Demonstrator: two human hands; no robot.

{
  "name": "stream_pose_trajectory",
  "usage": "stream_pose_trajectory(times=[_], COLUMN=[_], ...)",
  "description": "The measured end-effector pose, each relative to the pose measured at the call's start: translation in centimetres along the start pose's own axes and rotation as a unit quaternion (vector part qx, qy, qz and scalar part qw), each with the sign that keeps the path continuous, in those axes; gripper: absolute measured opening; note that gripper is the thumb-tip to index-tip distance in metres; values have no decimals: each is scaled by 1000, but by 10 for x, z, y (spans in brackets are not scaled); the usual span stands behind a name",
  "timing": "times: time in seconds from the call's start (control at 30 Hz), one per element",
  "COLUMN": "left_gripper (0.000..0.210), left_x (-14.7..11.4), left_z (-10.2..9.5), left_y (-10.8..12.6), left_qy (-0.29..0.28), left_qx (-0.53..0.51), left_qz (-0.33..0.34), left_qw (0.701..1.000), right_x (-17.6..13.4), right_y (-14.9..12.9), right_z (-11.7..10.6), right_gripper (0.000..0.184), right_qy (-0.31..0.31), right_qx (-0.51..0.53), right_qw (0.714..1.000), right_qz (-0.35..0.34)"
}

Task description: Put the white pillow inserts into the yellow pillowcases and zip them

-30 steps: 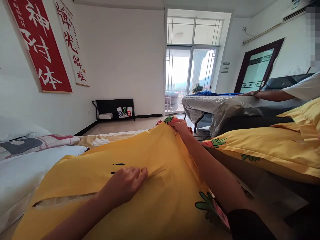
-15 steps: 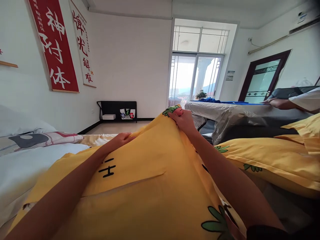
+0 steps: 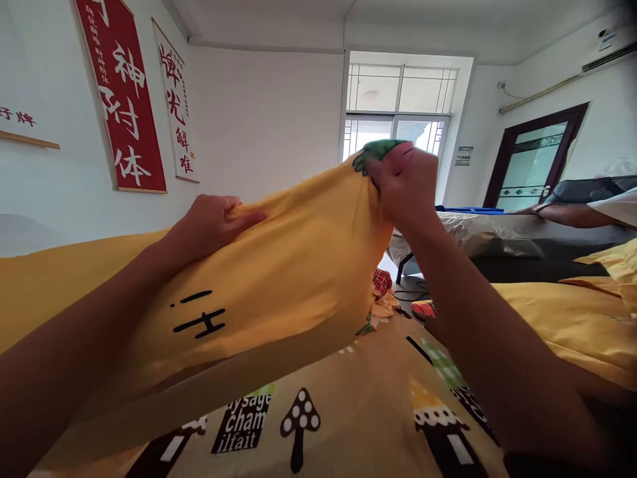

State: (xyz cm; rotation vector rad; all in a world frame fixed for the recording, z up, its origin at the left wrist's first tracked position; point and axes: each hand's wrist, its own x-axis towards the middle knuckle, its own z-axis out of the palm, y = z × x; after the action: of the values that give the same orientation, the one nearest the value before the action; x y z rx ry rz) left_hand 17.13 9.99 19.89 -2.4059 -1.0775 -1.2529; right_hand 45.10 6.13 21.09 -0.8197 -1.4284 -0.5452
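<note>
A yellow pillowcase (image 3: 298, 252) with a printed "Hi" and green leaf shapes is stretched between my two hands. My left hand (image 3: 213, 222) grips its upper edge at the left, thumb and fingers closed on the fabric. Higher up on the right, my right hand (image 3: 411, 189) clutches a corner with a green and pink print. From there the cloth slopes down to the left, its lower edge hanging clear of the patterned bedding (image 3: 368, 398). Whether anything is inside the pillowcase, I cannot tell.
A yellow pillow (image 3: 562, 318) lies at the right. Behind it is a plastic-covered table (image 3: 478, 229), where another person's arm (image 3: 567, 214) rests. Red and orange cloth (image 3: 382, 299) lies beyond the bedding. Wall scrolls (image 3: 132, 119) hang at the left.
Both hands have risen, lifting the pillowcase and its front edge off the bed. The patterned bedding now shows below it. The view has tilted up a little.
</note>
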Motion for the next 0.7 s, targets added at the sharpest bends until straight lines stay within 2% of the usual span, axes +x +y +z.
stream_pose_trajectory(times=[0.03, 0.1, 0.2, 0.27, 0.37, 0.4, 0.47, 0.53, 0.6, 0.7], left_gripper=[53, 53, 52, 51, 52, 53, 52, 44, 32, 20], left_x=[-1, -5, -14, -16, -7, -1, 16, 33, 49, 66], left_z=[0, 3, 9, 10, 8, 5, -1, -7, -11, -9], left_y=[-1, -4, -13, -19, -20, -16, 1, 27, 55, 86], left_qy=[19, 23, -10, -32, -111, -121, -93, -63, -95, -147], left_qx=[10, 16, -6, -44, -102, -129, -222, -335, -392, -400], left_qz=[9, 5, -26, -40, -56, -46, 10, 82, 124, 156], left_qw=[1000, 1000, 1000, 998, 987, 983, 971, 937, 906, 891], right_x=[4, 8, 7, 6, 5, 5, 6, 9, 12, 17], right_y=[-2, -4, -6, -9, -17, -22, -31, -39, -45, -49], right_z=[2, 8, 10, 7, 4, 4, 9, 14, 18, 18], right_gripper=[36, 33, 32, 32, 32, 32, 32, 34, 36, 39], right_qy=[44, 68, 35, 38, 56, 60, 65, 59, 45, 23], right_qx=[-4, -10, -16, -13, 0, 4, 16, 38, 66, 102], right_qw=[999, 997, 998, 998, 997, 997, 995, 995, 995, 994], right_qz=[-13, -32, -49, -50, -54, -58, -67, -70, -63, -35])
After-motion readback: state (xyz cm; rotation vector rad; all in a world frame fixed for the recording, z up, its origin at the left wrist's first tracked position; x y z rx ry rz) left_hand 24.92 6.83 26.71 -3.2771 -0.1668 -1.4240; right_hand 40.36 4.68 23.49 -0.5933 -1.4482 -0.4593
